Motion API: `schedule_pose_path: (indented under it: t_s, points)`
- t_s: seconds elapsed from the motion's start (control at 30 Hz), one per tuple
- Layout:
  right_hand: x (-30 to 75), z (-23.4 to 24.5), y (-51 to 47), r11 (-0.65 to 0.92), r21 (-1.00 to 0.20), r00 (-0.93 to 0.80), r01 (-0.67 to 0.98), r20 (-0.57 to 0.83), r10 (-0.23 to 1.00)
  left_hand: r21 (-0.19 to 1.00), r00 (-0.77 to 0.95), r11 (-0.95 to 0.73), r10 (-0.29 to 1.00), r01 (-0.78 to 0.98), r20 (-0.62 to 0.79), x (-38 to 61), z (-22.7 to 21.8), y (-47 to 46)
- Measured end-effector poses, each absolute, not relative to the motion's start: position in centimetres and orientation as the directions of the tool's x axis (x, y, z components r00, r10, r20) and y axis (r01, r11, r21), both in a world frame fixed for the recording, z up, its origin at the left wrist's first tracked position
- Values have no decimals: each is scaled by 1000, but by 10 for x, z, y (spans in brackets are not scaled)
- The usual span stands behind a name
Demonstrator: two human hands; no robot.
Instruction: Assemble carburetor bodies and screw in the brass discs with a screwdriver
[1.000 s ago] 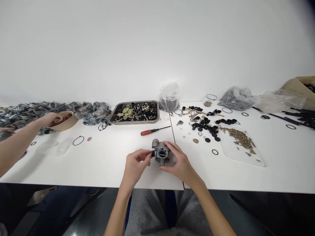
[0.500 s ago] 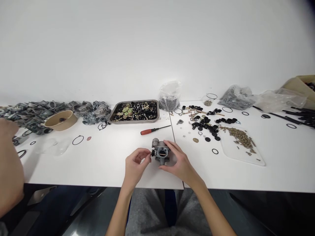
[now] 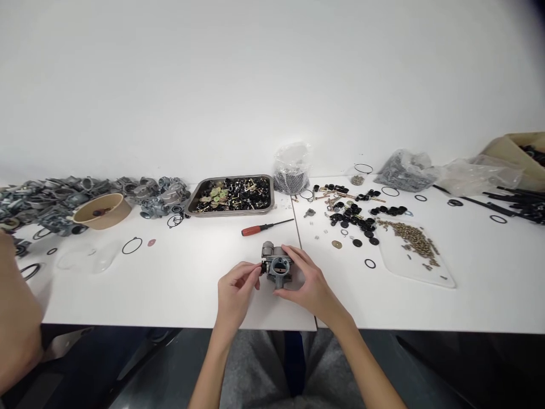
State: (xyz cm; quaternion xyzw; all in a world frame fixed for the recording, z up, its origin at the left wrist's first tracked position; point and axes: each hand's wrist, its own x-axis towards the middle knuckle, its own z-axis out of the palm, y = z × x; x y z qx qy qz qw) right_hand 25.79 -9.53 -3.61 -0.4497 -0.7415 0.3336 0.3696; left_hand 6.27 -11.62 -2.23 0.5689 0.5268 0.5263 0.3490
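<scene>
A grey metal carburetor is held at the front of the white table, its round bore facing up toward me. My right hand grips it from the right, fingers at the top and thumb at the bottom. On the left side, my left hand pinches a small black knob that sits against the carburetor's side. The fingertips partly cover this knob. Beyond the carburetor lies a screwdriver with a red and black handle, its shaft pointing right.
A metal tray of small parts stands behind the screwdriver. Carburetor bodies pile up at left beside a tan bowl. Rightward lie black caps and a white lid with brass screws. Another person's arm shows at far left.
The view has shifted slightly. The butterfly plate inside the carburetor's bore looks tilted differently, and my left fingers have turned a little at the knob. My right hand keeps its grip.
</scene>
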Motion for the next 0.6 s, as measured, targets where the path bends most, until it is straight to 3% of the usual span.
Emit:
schedule_pose_path:
  t_s: [0.23, 0.43, 0.6]
  points:
    - [256, -34, -98, 335, -856, -325, 394, 212, 922, 643, 108, -403, 888, 651, 447, 58, -11, -128]
    - [262, -26, -105, 268, -869, -345, 417, 121, 931, 547, 227, -318, 947, 775, 229, 31, 32, -89]
    - [301, -19, -107, 146, -894, -134, 423, 97, 986, 383, 259, -269, 963, 884, 77, 17, 39, -34]
